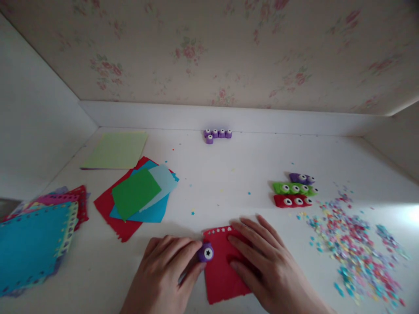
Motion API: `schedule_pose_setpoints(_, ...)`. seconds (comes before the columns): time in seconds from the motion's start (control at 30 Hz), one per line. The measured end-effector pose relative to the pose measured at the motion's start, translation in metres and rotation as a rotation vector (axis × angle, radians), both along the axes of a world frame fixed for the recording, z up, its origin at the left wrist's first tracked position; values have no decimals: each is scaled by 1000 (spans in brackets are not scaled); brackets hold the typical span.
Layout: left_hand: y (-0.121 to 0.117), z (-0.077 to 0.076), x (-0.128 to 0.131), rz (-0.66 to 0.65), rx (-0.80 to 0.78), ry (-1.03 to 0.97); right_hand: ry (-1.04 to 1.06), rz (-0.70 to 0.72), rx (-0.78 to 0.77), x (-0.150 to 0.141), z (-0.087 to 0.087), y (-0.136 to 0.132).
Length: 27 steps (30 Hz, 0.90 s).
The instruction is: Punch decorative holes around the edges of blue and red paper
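My left hand [166,266] pinches a small purple craft punch [206,253] between thumb and fingers. The punch has a white round button with a black star, and it sits at the left edge of a red sheet of paper [222,279]. A row of small cut-out shapes runs along the sheet's top edge. On the right part of that sheet lies my right hand [266,257], fingers spread flat and partly covering it. The bottom edge of the red paper looks slightly notched.
Colourful confetti [356,240] is scattered at the right. Red punches [293,201], green punches [294,188] and purple punches [301,178] stand nearby; more purple punches [218,134] are by the wall. At left are coloured sheets [135,194], pale-green paper [114,150] and punched sheets [36,244].
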State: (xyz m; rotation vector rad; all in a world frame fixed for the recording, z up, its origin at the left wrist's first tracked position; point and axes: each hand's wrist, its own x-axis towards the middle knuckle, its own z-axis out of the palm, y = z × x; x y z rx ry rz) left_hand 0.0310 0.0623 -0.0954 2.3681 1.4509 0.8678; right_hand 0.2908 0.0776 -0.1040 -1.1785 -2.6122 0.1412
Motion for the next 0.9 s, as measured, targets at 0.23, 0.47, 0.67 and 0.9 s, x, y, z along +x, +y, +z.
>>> schedule_pose_setpoints(0.23,-3,-3,-3,-20,-19,52,7,-2,-1,-1,0,1)
schedule_pose_setpoints(0.47,3,4,5,58,-144,-31,25,-41,-70,-3,4,0)
schedule_pose_setpoints(0.67,9,2,15,84,-305,-22,49,-53,-107,-4,7,-2)
schedule_pose_setpoints(0.9,14,13,22,138,-513,105,74,-66,-124,-4,9,-4)
